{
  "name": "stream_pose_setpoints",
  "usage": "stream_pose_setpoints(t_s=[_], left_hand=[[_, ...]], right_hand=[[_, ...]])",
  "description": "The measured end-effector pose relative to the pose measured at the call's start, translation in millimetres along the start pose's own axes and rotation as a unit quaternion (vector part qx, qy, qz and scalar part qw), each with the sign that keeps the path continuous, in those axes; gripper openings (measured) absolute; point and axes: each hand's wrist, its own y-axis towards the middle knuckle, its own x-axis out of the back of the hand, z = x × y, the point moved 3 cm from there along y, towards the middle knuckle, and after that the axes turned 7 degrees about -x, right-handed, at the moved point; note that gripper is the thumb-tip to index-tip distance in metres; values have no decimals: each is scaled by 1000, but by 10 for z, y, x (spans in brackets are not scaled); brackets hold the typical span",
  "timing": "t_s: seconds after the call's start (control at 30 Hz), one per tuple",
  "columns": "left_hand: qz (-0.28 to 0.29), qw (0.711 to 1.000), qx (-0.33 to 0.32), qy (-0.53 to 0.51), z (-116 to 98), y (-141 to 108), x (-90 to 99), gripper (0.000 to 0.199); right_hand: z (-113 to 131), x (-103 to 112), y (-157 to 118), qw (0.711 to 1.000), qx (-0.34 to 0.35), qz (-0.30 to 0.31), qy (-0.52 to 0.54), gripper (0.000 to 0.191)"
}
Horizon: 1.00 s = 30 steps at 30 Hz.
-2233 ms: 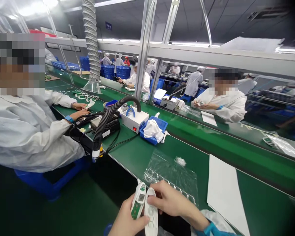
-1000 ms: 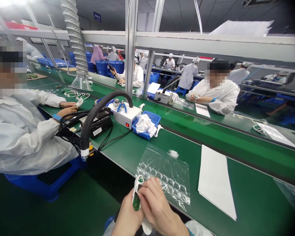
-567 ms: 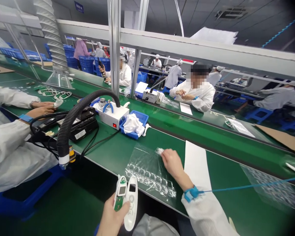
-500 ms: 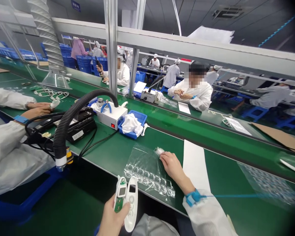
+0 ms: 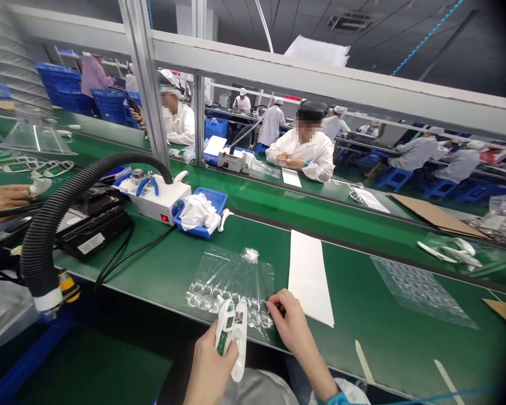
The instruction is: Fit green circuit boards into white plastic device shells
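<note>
My left hand point(image 5: 213, 360), at the bottom centre, is closed round two halves of a white handheld device. One half point(image 5: 225, 326) carries a green circuit board and a small screen; the other, a white front cover point(image 5: 239, 351) with a display window, lies alongside it. To the right, my right hand point(image 5: 290, 319) has its thumb and forefinger pinched together at the right edge of a clear plastic sheet point(image 5: 231, 273). Whatever is between those fingertips is too small to make out. Rows of clear square pieces show in the sheet, and a small whitish clump point(image 5: 249, 255) lies at its top.
White paper point(image 5: 310, 275) lies right of my right hand; another clear sheet point(image 5: 421, 287) is farther right. A blue tray point(image 5: 206, 199) with white cloth, a white box point(image 5: 160, 202) and a black hose point(image 5: 67, 197) stand left. A co-worker point(image 5: 301, 146) sits opposite.
My right hand has left the whitish clump and come down to the sheet's right edge. My left hand has brought the device halves closer to the sheet. The camera view has turned right.
</note>
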Motion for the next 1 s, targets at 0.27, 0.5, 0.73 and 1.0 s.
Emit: stream_pose_setpoints(t_s=[0.27, 0.5, 0.73, 1.0], left_hand=[[-40, 999, -3, 14, 10, 22, -21, 28], [-79, 991, 33, -100, -62, -45, -28, 22], [-67, 993, 27, -97, -113, -66, -4, 24], [-67, 992, 30, -101, -85, -76, 8, 22]], right_hand=[[144, 67, -280, 984, 133, -116, 35, 13], [366, 215, -235, 968, -31, -38, 244, 22], [688, 1, -200, 971, -51, 55, 228, 22], [646, -107, -185, 979, -56, 55, 190, 22]])
